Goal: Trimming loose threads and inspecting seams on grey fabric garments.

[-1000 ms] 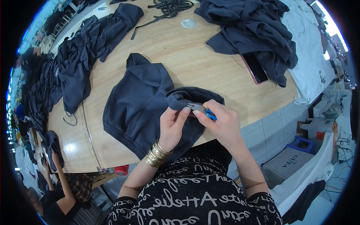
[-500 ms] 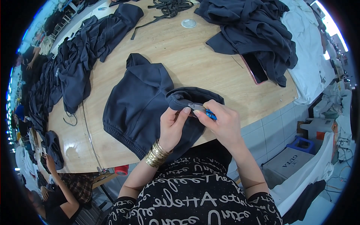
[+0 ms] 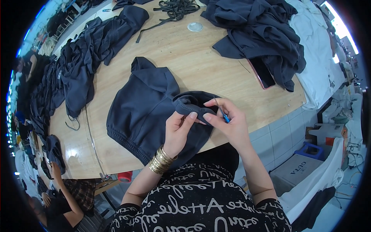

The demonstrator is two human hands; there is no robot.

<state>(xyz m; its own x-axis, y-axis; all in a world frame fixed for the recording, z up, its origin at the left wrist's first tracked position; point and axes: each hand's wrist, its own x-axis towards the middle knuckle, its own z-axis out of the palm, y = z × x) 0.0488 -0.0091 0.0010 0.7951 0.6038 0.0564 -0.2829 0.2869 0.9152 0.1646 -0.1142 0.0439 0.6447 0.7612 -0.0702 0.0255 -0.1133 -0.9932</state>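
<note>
A dark blue-grey garment [image 3: 139,98] with a gathered elastic edge lies on the table in front of me. My left hand [image 3: 177,133], gold bangles at its wrist, pinches the stitched hem [image 3: 186,107] of the garment's raised opening between thumb and fingers. Just to the right, my right hand [image 3: 232,125] has its thumb on the same hem, with the forefinger raised above it. Small blue-handled thread snips [image 3: 226,117] are tucked in that right hand, their blade pointing up and away from the cloth.
Dark garments are heaped on the left [image 3: 79,65] and at the far right [image 3: 262,34]. A phone [image 3: 262,73] lies partly under the right heap. Dark cords [image 3: 174,9] and a clear round disc [image 3: 194,27] lie at the back. Another person's arm [image 3: 63,191] reaches in at lower left.
The snips' blade has left the hem and swung up within my right hand. My right thumb and forefinger have spread at the cloth, while my left hand keeps its pinch.
</note>
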